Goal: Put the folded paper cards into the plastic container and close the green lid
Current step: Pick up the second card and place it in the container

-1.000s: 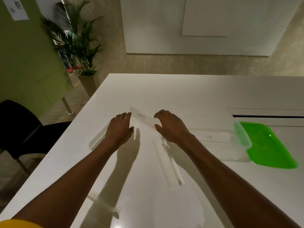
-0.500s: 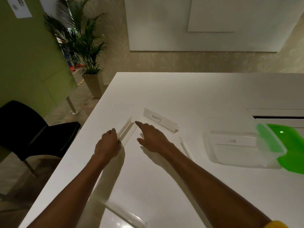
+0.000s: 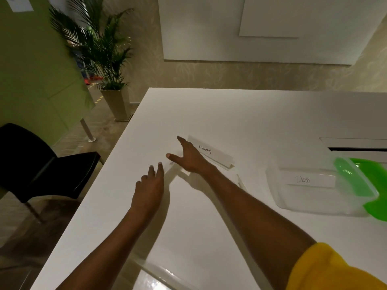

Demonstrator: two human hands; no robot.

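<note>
At frame centre, left hand (image 3: 149, 186) and right hand (image 3: 189, 156) are held splayed, nothing gripped, presumably so the GIRAFFE card (image 3: 211, 152) can be gathered.

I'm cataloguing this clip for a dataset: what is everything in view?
table: one, white, centre
giraffe card: one, white, on the table by the right hand
dog card: one, white, inside the container
other cards: white, faint, count unclear, between the hands
container: one, clear, table's right side
lid: one, green, open, right of the container
chair: one, black, left
plant: one, green, far left
sleeve: one, yellow, bottom right
left hand: open, on the table
right hand: open, fingers spread
</note>
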